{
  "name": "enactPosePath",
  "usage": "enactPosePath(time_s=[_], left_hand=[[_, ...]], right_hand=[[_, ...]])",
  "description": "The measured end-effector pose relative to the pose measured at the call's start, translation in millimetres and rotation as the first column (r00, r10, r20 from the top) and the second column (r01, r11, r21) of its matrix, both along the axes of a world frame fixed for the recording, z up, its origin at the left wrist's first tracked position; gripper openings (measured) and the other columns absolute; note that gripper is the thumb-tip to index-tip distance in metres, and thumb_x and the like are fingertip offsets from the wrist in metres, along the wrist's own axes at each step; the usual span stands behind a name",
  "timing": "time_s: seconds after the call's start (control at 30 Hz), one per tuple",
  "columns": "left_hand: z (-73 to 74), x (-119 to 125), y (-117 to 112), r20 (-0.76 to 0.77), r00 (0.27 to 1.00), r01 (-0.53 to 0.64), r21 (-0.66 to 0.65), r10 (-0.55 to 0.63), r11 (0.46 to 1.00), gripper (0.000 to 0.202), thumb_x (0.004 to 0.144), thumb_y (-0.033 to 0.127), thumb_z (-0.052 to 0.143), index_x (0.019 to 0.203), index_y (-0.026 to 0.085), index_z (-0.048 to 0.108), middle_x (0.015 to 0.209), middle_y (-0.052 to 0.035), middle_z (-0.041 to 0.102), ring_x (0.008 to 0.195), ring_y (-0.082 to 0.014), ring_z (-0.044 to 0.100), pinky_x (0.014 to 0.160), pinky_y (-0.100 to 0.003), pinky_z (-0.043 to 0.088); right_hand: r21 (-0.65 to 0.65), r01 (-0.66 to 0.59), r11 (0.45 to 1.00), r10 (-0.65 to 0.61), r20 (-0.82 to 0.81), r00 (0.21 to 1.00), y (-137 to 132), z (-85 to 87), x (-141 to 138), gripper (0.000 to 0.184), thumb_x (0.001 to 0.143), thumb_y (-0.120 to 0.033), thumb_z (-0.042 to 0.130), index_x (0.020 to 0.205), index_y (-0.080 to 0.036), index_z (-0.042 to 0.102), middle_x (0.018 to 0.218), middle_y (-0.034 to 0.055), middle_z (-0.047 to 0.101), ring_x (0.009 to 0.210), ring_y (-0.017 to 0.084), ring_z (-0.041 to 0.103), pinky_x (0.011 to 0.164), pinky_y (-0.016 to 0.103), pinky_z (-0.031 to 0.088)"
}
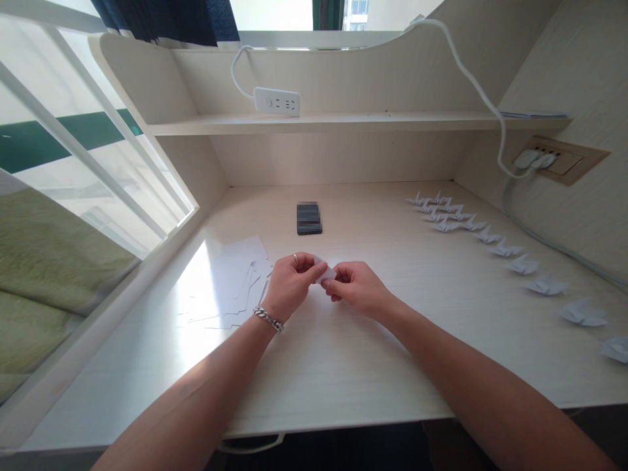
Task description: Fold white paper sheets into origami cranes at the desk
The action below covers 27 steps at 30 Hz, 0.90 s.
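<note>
Holding a small bit of white paper (328, 275) over the middle of the desk (343, 379). Pinching one end of it with the fingers of the left hand (293, 281), and the other end with the fingers of the right hand (360, 284). With flat white sheets (240, 278) on the desk beside the left hand, a line of white paper birds (523, 264) well away to the right, and a small dark blurry thing (309, 219) past both hands.
</note>
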<state>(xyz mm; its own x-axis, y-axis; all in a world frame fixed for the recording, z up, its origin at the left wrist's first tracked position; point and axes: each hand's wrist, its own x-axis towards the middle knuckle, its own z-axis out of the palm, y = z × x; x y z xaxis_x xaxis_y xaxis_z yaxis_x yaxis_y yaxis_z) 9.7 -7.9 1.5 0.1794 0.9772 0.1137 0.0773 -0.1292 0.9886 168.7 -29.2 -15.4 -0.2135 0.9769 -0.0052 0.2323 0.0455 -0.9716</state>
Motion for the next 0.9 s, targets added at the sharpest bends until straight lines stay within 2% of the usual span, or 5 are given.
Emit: enactPosePath(time_s=[0.13, 0.23, 0.37, 0.57, 0.9], left_hand=[[2.9, 0.6, -1.9, 0.053, 0.999, -0.011, -0.004, 0.011, 1.000, 0.021, 0.070, 0.031, 0.076, 0.070, 0.012, 0.067, 0.064, -0.0033, 0.066, 0.060, -0.0134, 0.059, 0.060, -0.028, 0.046], [3.3, 0.6, -2.8, 0.059, 0.998, 0.000, -0.024, 0.001, 1.000, 0.020, 0.069, 0.030, 0.076, 0.069, 0.013, 0.067, 0.064, -0.0038, 0.067, 0.061, -0.0152, 0.061, 0.062, -0.030, 0.048], [2.0, 0.7, -2.1, 0.065, 0.998, 0.013, -0.039, -0.010, 0.999, 0.021, 0.068, 0.031, 0.077, 0.070, 0.012, 0.068, 0.065, -0.0042, 0.067, 0.062, -0.0155, 0.061, 0.062, -0.030, 0.048], [1.3, -0.5, -1.6, 0.046, 0.998, -0.038, -0.012, 0.038, 0.999, 0.020, 0.067, 0.031, 0.079, 0.068, 0.013, 0.069, 0.063, -0.0024, 0.066, 0.060, -0.0128, 0.058, 0.059, -0.027, 0.045], [-2.1, 1.9, -0.6, 0.060, 0.998, -0.015, -0.002, 0.015, 1.000, 0.023, 0.069, 0.034, 0.077, 0.070, 0.013, 0.070, 0.065, -0.0030, 0.067, 0.061, -0.0132, 0.058, 0.059, -0.026, 0.045]], right_hand=[[-0.007, 0.004, 1.000, -0.004, -0.004, 1.000, 0.3, 0.1, -0.2, 0.022, 0.078, -0.034, 0.065, 0.065, -0.017, 0.060, 0.061, 0.0019, 0.064, 0.057, 0.014, 0.059, 0.057, 0.026, 0.045], [0.003, -0.011, 1.000, 0.011, -0.025, 1.000, 0.8, 0.2, 1.0, 0.027, 0.080, -0.042, 0.066, 0.071, -0.017, 0.063, 0.065, 0.0034, 0.066, 0.061, 0.015, 0.062, 0.059, 0.027, 0.046], [0.064, 0.044, 0.997, -0.042, -0.027, 0.999, 0.9, 1.2, 3.9, 0.034, 0.079, -0.049, 0.067, 0.071, -0.016, 0.064, 0.064, 0.0039, 0.066, 0.061, 0.016, 0.062, 0.060, 0.029, 0.047], [0.032, 0.010, 0.999, -0.007, -0.084, 0.996, 3.2, -0.7, 3.5, 0.036, 0.076, -0.051, 0.070, 0.072, -0.016, 0.064, 0.066, 0.0033, 0.066, 0.062, 0.016, 0.063, 0.060, 0.029, 0.048], [0.026, 0.047, 0.999, -0.043, -0.136, 0.990, 4.7, 2.5, 4.0, 0.034, 0.073, -0.048, 0.073, 0.069, -0.016, 0.064, 0.059, 0.0012, 0.062, 0.057, 0.014, 0.060, 0.058, 0.028, 0.047]])
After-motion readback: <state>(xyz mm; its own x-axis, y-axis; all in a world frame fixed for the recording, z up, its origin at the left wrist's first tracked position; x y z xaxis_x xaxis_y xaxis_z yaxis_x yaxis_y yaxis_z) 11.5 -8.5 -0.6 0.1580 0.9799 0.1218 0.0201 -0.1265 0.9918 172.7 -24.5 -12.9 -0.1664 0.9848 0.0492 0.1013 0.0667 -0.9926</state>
